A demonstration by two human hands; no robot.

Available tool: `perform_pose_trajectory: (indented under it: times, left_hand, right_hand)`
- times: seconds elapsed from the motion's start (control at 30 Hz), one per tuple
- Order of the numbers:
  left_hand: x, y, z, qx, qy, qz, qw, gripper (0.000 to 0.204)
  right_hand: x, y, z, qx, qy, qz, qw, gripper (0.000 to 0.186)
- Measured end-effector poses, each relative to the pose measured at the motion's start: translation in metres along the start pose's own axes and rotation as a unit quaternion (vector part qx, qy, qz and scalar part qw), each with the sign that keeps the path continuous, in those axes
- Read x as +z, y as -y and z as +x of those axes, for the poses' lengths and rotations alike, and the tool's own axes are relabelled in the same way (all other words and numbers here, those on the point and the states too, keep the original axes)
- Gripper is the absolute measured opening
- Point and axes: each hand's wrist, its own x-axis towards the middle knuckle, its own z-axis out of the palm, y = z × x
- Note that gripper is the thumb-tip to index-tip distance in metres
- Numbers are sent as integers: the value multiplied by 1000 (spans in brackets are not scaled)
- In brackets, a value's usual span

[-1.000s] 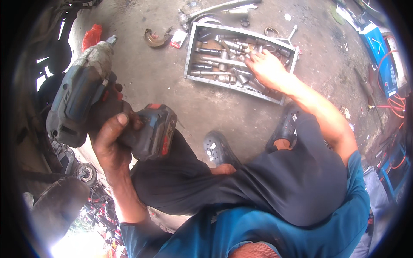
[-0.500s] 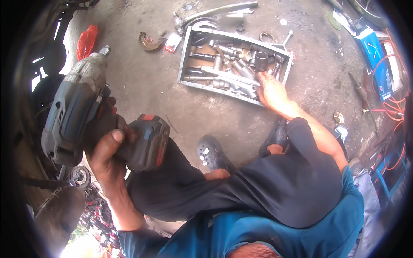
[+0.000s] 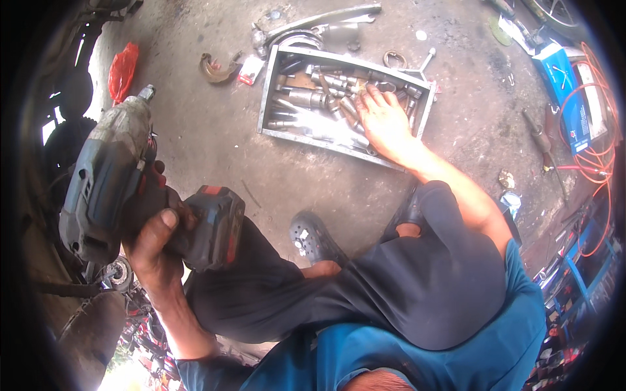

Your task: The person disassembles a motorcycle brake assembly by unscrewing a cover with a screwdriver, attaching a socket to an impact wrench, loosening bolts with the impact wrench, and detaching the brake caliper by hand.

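Note:
My left hand [image 3: 154, 240] is wrapped round the grip of a blue-grey cordless impact wrench [image 3: 104, 179], whose bare square drive points up and away. Its black battery pack [image 3: 218, 228] shows beside my thumb. My right hand [image 3: 386, 125] reaches into a shallow metal tray [image 3: 326, 153], back of the hand up, fingers somewhat apart and resting among the sockets [image 3: 306, 98]. Its fingertips are partly hidden, and nothing shows gripped in it. Several sockets, extension bars and other shiny tools lie jumbled in the tray.
Beyond the tray lie a long metal lever [image 3: 319, 21] and a T-shaped wrench [image 3: 427, 60]. A curved brake shoe [image 3: 217, 69] and a red plastic bag [image 3: 122, 72] are farther left. On the right are a blue box [image 3: 562, 94] and an orange hose [image 3: 613, 156].
My right hand has moved left and a little deeper into the tray, over the sockets. The impact wrench stays in my left hand, slightly lower in view.

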Motion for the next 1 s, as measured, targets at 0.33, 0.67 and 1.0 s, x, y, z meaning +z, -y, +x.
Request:
perform_pose_trajectory:
  times: [0.33,0.67,1.0]
  left_hand:
    - [3,-5,-6,-13,-5,-3,1000,70]
    - [-5,0,-11,16,3,14,1000,67]
    - [5,0,-10,-3,18,-3,1000,69]
  right_hand:
    - [-6,-2,13,-99,23,-68,992,38]
    - [-28,-23,-54,120,-17,235,964,54]
    - [-52,-15,-36,256,-39,667,699,60]
